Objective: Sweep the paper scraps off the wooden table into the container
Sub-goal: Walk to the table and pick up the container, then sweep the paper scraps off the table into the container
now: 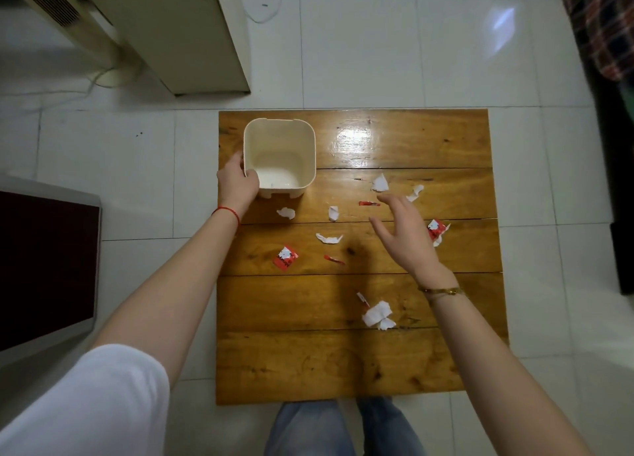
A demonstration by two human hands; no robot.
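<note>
Head view looks down on a wooden table (pixel 394 359) standing on a white tiled floor (pixel 360 51). Near its far left corner sits a cream container (pixel 302 136), upright and open-topped. At the container's near left corner, the left hand (pixel 236 181) grips the rim, thumb hooked inside the wall and fingers wrapped outside. Over the middle of the table, the right hand (pixel 406 238) has its fingers spread and loosely curved, holding nothing. White and red paper scraps (pixel 377 313) lie scattered across the boards, none inside the container.
</note>
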